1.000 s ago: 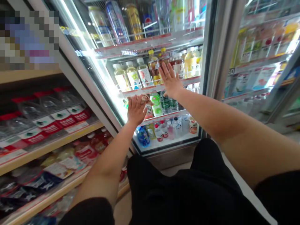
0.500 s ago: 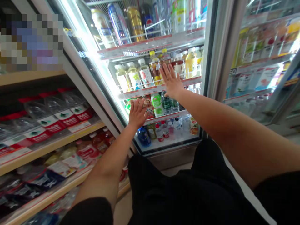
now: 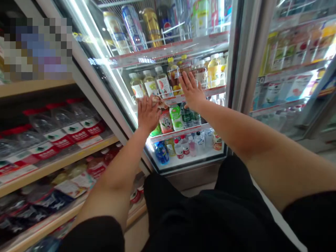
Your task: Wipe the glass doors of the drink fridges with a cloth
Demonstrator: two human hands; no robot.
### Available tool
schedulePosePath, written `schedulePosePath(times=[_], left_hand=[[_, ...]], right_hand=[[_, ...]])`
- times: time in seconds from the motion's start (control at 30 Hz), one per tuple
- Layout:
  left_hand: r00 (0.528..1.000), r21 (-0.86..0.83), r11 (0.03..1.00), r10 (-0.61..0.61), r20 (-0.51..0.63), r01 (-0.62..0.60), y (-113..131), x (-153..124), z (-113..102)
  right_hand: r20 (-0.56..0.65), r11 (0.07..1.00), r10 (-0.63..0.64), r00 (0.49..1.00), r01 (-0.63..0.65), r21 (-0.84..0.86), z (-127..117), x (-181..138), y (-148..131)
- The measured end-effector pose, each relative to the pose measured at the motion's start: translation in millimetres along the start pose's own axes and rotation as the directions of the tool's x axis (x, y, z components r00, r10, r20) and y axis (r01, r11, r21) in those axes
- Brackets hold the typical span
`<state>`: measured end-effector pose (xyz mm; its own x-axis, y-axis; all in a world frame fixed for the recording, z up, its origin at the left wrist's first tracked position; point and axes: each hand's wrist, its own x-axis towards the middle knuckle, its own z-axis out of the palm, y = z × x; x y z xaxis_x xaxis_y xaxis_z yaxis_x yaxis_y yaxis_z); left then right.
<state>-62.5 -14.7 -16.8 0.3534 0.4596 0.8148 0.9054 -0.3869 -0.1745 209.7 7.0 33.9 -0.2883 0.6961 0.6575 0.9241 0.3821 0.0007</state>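
My left hand point(image 3: 146, 114) presses a crumpled pale cloth point(image 3: 158, 101) against the glass door point(image 3: 199, 42) of a lit drinks fridge, level with the middle shelf rail. Its fingers lie over the cloth and hold it to the pane. My right hand point(image 3: 191, 91) rests flat on the same glass a little to the right, fingers spread and holding nothing. Behind the glass stand rows of bottles point(image 3: 162, 84) and, on the top shelf, cans point(image 3: 133, 26).
Wooden shelves point(image 3: 65, 159) on the left carry shrink-wrapped water bottles point(image 3: 68, 129) and other packs. A second glass-door fridge point(image 3: 296, 63) stands on the right past a metal frame point(image 3: 252, 52). My black-clothed legs point(image 3: 210, 213) fill the foreground.
My left hand has slid the cloth upward on the glass, from the lower shelf's level to the middle shelf rail. My right hand has stayed flat in the same spot.
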Motion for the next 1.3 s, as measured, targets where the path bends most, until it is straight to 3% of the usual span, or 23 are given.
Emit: schedulePosePath(times=[0.1,0.33,0.53,0.7,0.8,0.97,1.03,1.17,1.3], left_hand=[[0.997,-0.006,0.999,-0.050,-0.057,0.049,-0.8,24.3,-9.1],[1.000,-0.023,1.000,0.002,0.031,-0.001,11.3,5.6,0.7],[0.997,-0.004,0.998,-0.058,-0.058,0.058,-15.4,71.1,-16.8],[0.997,-0.012,0.999,-0.044,0.068,0.045,-0.5,73.6,-23.7],[0.994,0.000,1.000,-0.023,0.105,0.023,-5.2,87.8,-32.1],[0.992,0.003,0.992,-0.124,-0.003,0.124,-26.7,140.9,-47.3],[0.995,-0.016,0.995,-0.102,0.002,0.102,-21.5,141.2,-46.0],[0.995,-0.087,0.995,0.050,0.092,-0.042,5.2,109.0,-34.9],[0.990,-0.206,0.971,0.131,0.053,-0.118,16.8,93.5,-24.8]], right_hand=[[-0.024,0.997,-0.012,1.000,0.014,0.072,0.0,-0.3,0.6],[0.014,1.000,0.002,1.000,-0.002,0.024,-4.4,-3.0,-2.3],[0.000,0.999,-0.002,1.000,0.002,0.042,-7.1,-5.7,-1.6],[0.015,1.000,-0.018,1.000,0.018,-0.007,-8.2,-6.8,-2.0],[0.026,1.000,-0.018,1.000,0.018,-0.011,-6.4,-5.5,-1.0],[0.002,1.000,-0.023,1.000,0.023,-0.011,-4.0,-4.6,0.9],[0.003,1.000,-0.021,1.000,0.021,-0.004,-2.2,-4.7,1.7],[-0.011,0.999,-0.027,1.000,0.027,0.018,1.3,-4.1,1.9],[-0.136,0.995,-0.064,0.989,0.074,0.073,-16.3,-2.2,-12.2]])
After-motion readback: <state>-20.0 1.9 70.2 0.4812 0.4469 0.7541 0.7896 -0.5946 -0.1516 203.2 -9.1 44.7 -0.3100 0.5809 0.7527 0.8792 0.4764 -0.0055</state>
